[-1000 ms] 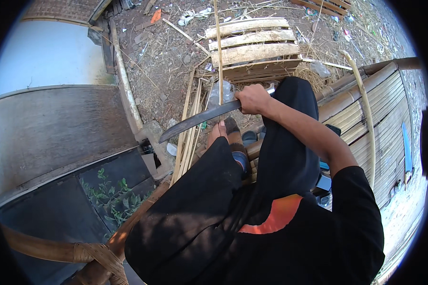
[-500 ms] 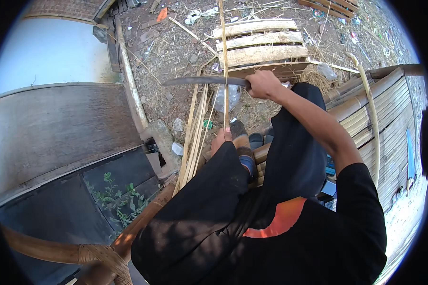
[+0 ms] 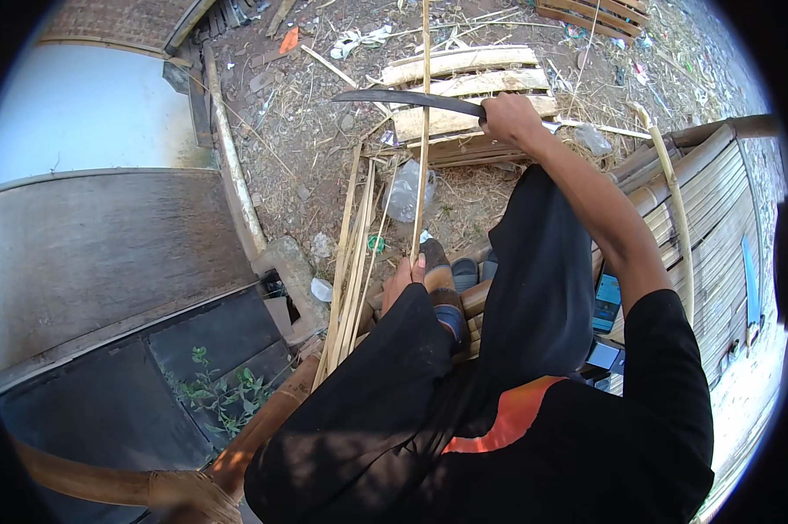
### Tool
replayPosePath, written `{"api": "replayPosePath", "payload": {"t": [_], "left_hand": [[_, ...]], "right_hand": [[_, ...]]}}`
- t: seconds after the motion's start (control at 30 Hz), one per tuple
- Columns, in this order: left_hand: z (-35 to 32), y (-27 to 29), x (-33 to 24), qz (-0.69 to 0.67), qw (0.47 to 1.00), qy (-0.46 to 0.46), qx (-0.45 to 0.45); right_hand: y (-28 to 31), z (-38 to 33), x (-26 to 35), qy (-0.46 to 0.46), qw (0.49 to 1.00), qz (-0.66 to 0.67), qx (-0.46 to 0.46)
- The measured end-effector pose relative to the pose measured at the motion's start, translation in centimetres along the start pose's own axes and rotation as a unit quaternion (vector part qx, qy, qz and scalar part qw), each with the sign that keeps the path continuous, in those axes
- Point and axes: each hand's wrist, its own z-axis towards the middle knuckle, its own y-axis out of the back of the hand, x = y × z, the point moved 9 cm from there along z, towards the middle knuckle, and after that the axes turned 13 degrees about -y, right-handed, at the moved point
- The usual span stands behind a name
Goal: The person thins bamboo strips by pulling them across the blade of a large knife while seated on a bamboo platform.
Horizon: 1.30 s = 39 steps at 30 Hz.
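Observation:
My right hand [image 3: 510, 120] is wrapped round the handle of a long machete [image 3: 403, 97], its dark, slightly curved blade pointing left. The blade crosses a long, narrow bamboo strip [image 3: 423, 166] and appears to lie against it. Close to my left knee, my left hand [image 3: 402, 278] grips the strip's near end with thumb and fingers; the knee partly hides this hand. From there the strip runs away from me past the top of the view. Several more pale bamboo strips [image 3: 352, 253] lean together just left of my left hand.
A slatted bamboo crate [image 3: 464, 87] lies ahead on littered soil, with a clear plastic bag [image 3: 407, 194] nearer. I sit on a bamboo bench [image 3: 717, 227]; a phone [image 3: 606, 301] lies by my right thigh. Dark panels [image 3: 88, 384] and a leafy plant [image 3: 224, 389] are at left.
My right hand and the machete have moved away from me along the bamboo strip, and the blade now crosses it farther out. My left hand keeps its hold. The view has shifted slightly.

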Motion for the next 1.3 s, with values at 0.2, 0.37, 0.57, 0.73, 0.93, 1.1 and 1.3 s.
{"api": "replayPosePath", "payload": {"t": [0.2, 0.37, 0.57, 0.73, 0.93, 1.1, 1.3], "left_hand": [[-0.2, 0.3, 2.7, -0.017, 0.995, -0.039, -0.085], [-0.5, 0.5, 0.6, 0.010, 1.000, -0.025, 0.007], [-0.2, -0.7, 2.3, 0.019, 1.000, -0.006, 0.017], [-0.1, -0.2, 2.1, -0.030, 0.999, -0.024, -0.024], [0.1, -1.0, 3.1, -0.018, 0.996, -0.065, -0.056], [2.3, -4.3, 7.5, -0.158, 0.984, -0.075, 0.019], [1.8, -5.2, 6.3, -0.399, 0.915, -0.036, 0.044]], "right_hand": [[1.7, -3.4, 3.6, 0.108, 0.992, -0.052, 0.032], [4.9, 1.5, -3.9, -0.048, 0.998, -0.028, -0.034], [7.7, 1.5, -8.7, -0.141, 0.987, 0.023, -0.072], [6.8, -2.3, -5.5, 0.003, 1.000, -0.012, -0.021], [8.6, 0.1, -9.1, -0.122, 0.991, 0.019, -0.056], [6.0, 1.3, -11.3, -0.204, 0.956, 0.208, -0.031], [4.9, -1.3, -7.7, -0.136, 0.949, 0.285, 0.006]]}}
